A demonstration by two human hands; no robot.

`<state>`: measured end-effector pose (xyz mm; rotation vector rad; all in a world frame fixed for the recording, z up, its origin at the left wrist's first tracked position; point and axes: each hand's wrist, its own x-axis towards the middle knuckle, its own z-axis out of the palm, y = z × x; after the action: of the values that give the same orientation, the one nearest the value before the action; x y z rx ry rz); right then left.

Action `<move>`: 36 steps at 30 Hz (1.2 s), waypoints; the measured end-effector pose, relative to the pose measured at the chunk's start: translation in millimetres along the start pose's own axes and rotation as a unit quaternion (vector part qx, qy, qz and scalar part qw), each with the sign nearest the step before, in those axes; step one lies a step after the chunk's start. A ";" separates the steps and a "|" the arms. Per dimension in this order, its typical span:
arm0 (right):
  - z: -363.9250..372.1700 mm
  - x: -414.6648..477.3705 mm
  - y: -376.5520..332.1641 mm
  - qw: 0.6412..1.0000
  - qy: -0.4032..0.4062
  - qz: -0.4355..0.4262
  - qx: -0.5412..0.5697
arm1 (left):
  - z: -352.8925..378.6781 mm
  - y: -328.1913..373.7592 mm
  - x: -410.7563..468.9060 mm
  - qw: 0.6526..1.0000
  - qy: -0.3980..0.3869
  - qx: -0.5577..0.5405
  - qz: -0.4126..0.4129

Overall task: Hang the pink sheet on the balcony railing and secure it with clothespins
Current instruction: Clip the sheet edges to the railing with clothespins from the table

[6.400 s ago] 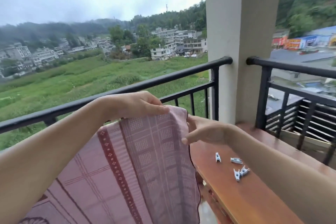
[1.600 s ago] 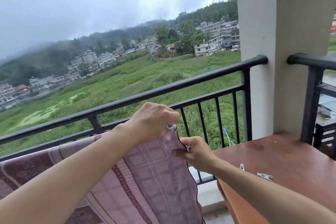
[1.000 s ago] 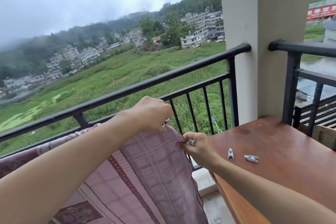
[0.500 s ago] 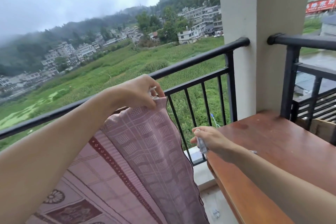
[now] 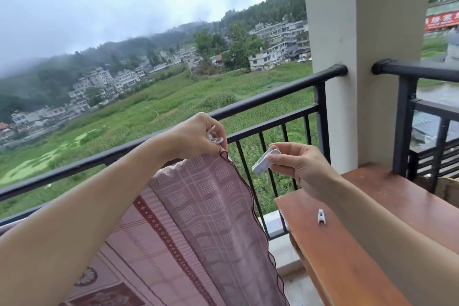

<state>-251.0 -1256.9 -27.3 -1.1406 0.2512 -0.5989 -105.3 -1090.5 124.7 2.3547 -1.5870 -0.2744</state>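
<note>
Pinches a white clothespin (image 5: 263,163) in the right hand (image 5: 300,164), raised higher than a moment ago. Grips a corner of the pink sheet (image 5: 198,206) and a second clothespin (image 5: 213,138) in the left hand (image 5: 193,136) at 9 o'clock, before the railing (image 5: 273,98). Shows a spare clothespin (image 5: 321,216) on the counter (image 5: 347,256), 5 o'clock.

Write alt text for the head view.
A person's left hand holds a pink sheet by its corner near the railing while the right hand pinches a white clothespin beside it. A second clothespin lies on the wooden table.
</note>
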 end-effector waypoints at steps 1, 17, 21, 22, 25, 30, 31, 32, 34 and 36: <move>2.1 -0.4 -2.5 1.000 -0.002 -0.008 -0.007 | -3.4 1.1 -0.8 1.000 -0.006 0.024 0.002; 28.2 7.5 -6.2 0.998 -0.030 -0.034 0.046 | -4.0 1.6 3.2 0.995 0.051 0.081 0.031; 33.3 7.5 -1.8 0.995 -0.018 -0.102 0.005 | -4.1 1.0 12.8 0.995 0.064 0.072 0.027; 33.3 8.7 -0.4 0.994 -0.016 -0.109 0.003 | -3.9 1.5 14.7 0.995 0.062 0.072 0.024; 33.9 15.2 4.0 0.994 -0.021 -0.103 0.007 | -4.4 2.7 18.5 0.996 0.054 0.064 0.016; 42.9 24.5 15.8 0.994 -0.085 -0.063 -0.006 | -5.0 2.4 22.1 0.996 0.048 0.073 0.021; 44.0 25.7 18.6 0.994 -0.091 -0.063 -0.006 | -4.8 1.5 22.5 0.996 0.048 0.073 0.020; 44.7 26.8 20.9 0.993 -0.097 -0.061 -0.007 | -4.6 1.0 22.8 0.996 0.048 0.071 0.019; 43.6 27.3 24.1 0.992 -0.114 -0.048 -0.011 | -3.4 0.0 22.2 0.997 0.043 0.062 0.019; 40.6 25.5 25.7 0.991 -0.132 -0.018 -0.020 | -1.9 -0.6 20.8 0.998 0.037 0.054 0.017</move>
<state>-202.5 -1232.6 -31.0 -1.2517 0.0159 -0.4700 -96.5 -1109.3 126.3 2.3855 -1.6432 -0.0952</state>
